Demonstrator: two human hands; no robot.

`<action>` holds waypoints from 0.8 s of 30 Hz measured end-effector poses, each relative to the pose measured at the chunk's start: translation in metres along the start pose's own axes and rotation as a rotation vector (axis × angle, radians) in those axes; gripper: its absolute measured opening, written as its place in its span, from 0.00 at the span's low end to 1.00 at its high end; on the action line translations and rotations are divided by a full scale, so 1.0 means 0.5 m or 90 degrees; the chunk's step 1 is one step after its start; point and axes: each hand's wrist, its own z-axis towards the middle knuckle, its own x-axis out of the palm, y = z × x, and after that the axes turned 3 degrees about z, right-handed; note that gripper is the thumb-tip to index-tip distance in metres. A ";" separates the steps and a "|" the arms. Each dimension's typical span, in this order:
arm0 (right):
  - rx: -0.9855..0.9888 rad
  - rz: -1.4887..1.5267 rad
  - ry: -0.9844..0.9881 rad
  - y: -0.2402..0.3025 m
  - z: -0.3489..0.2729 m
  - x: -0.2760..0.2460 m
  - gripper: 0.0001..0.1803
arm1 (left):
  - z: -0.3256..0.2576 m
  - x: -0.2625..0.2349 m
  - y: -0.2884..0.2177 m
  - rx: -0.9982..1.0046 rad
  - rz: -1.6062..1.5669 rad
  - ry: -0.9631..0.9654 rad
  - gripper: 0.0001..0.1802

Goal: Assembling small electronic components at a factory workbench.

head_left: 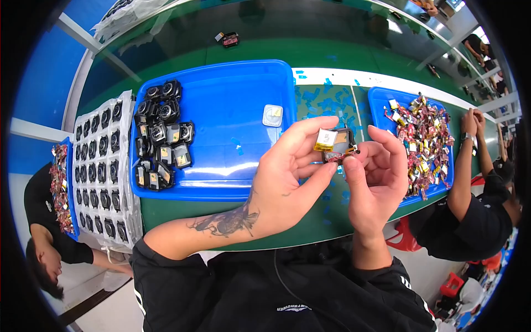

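My left hand (290, 171) is closed around a black watch housing (350, 135), held up over the near edge of the green bench. Against the housing sits a small silver battery (326, 138) with a yellow end. Along the housing's lower side is a red circuit board (335, 157). The fingertips of my right hand (376, 180) pinch the end of that board. Whether the board is still joined to the housing cannot be made out. Left of my hands, a large blue tray (221, 67) holds several black watch housings (166, 113) along its left side.
At right, a blue bin (377, 105) is heaped with circuit boards and batteries (423, 144). Blue film scraps (326, 102) litter the bench. A clear square piece (272, 115) lies in the large tray. White trays of housings (99, 166) stand left. Co-workers sit on both sides.
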 end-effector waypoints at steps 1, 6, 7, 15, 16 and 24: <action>0.001 0.002 0.000 0.000 -0.001 0.002 0.26 | 0.000 -0.001 0.001 -0.002 -0.004 0.002 0.28; -0.016 0.025 -0.078 -0.012 -0.014 0.021 0.21 | -0.001 0.007 0.002 -0.020 -0.085 -0.029 0.30; -0.032 0.022 -0.085 -0.014 -0.016 0.024 0.20 | -0.001 0.007 0.009 -0.015 -0.096 -0.024 0.31; -0.036 0.005 -0.059 -0.029 -0.018 0.035 0.23 | -0.003 0.013 0.016 -0.021 -0.112 -0.049 0.29; -0.013 0.012 -0.054 -0.030 -0.017 0.037 0.24 | -0.005 0.014 0.013 -0.016 -0.121 -0.061 0.29; 0.078 -0.010 0.042 -0.001 0.014 0.038 0.29 | -0.005 -0.002 0.031 0.069 -0.023 -0.061 0.28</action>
